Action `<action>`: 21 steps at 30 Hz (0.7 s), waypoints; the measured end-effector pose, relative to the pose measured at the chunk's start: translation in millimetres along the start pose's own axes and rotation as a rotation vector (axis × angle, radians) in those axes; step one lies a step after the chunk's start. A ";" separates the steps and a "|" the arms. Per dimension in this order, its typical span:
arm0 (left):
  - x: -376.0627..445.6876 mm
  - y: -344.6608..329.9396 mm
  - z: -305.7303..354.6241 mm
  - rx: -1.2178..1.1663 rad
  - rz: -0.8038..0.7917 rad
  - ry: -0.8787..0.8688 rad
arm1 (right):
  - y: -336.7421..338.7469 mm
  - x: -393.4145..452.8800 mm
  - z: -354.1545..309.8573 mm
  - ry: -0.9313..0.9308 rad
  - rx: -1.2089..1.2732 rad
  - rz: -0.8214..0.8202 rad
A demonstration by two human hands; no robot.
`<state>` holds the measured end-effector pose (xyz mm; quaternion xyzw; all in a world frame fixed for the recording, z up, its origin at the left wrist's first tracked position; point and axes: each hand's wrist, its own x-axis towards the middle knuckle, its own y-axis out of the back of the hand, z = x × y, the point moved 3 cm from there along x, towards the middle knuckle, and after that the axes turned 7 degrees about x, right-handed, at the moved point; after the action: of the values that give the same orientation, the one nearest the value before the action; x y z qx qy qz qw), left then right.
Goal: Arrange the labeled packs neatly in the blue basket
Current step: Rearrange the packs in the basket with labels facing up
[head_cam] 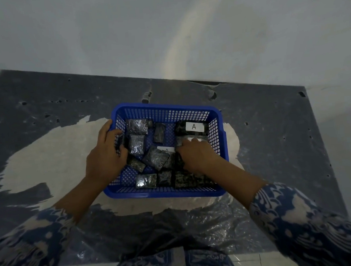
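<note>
A blue plastic basket (165,107) with mesh walls sits on a worn grey table top. Inside lie several dark, shiny wrapped packs. One pack at the back right (191,127) shows a white label reading "A". Another white label (165,148) peeks out near the middle, partly covered. My left hand (105,153) reaches over the basket's left wall and its fingers curl around a dark pack (122,143) at that side. My right hand (194,154) rests inside on the right, fingers pressed on a pack with a white label (183,140), mostly hidden beneath them.
The grey table surface (273,137) has peeled pale patches around the basket. A crinkled clear plastic sheet (206,219) lies at the near edge. A white wall rises behind the table. My patterned blue sleeves fill the lower corners.
</note>
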<state>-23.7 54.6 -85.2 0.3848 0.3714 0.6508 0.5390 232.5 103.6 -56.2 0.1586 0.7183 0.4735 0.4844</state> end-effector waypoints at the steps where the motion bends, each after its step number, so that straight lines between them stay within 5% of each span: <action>1: 0.0 0.3 0.4 0.002 0.000 0.003 | 1.5 1.8 1.3 0.024 -0.015 -0.014; 10: 0.0 2.4 2.4 0.002 0.002 -0.006 | 2.0 4.3 6.5 0.118 -0.072 -0.066; 21: 0.0 2.5 1.4 0.006 0.002 -0.004 | -3.7 -16.2 32.6 0.127 0.276 -0.039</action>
<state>-23.5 54.3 -82.3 0.3882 0.3717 0.6494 0.5380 268.7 107.7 -53.2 0.1793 0.8086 0.3699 0.4209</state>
